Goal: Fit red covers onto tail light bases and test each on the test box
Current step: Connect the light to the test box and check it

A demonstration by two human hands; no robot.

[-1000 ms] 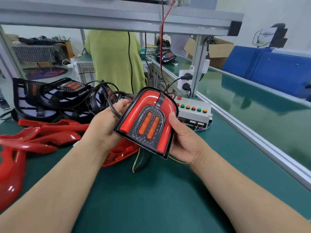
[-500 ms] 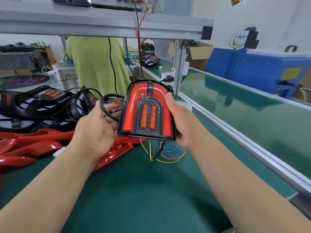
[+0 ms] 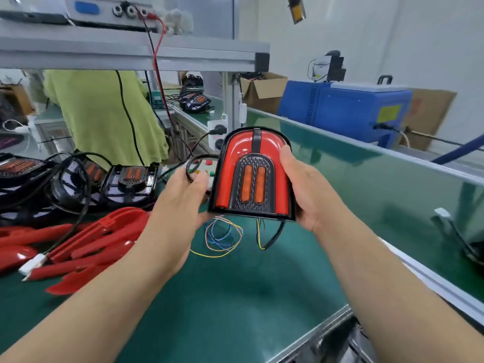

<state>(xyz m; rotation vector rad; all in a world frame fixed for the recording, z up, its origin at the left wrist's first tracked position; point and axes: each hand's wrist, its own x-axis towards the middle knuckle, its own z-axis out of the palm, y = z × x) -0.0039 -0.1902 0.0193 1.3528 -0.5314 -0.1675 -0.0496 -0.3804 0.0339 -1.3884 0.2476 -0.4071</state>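
Note:
I hold an assembled tail light (image 3: 252, 176) upright above the green bench, its red cover on a black base with two orange lenses in the middle. My right hand (image 3: 305, 189) grips its right edge. My left hand (image 3: 183, 197) holds its left side and a loop of the black cable. Coloured wires (image 3: 222, 237) hang below it. The test box (image 3: 207, 169) with coloured buttons is mostly hidden behind my left hand and the light. Loose red covers (image 3: 86, 239) lie at the left, with bare black bases (image 3: 129, 179) behind them.
A person in a green top (image 3: 104, 113) stands beyond the bench at the back left. A metal shelf with an instrument (image 3: 110, 11) runs overhead. A green conveyor (image 3: 366, 184) passes on the right, with a blue machine (image 3: 348, 108) and cardboard boxes behind it.
The tail light has turned from tilted to upright and moved slightly right. My view has swung up and right, so the test box is now largely hidden behind my left hand and the light.

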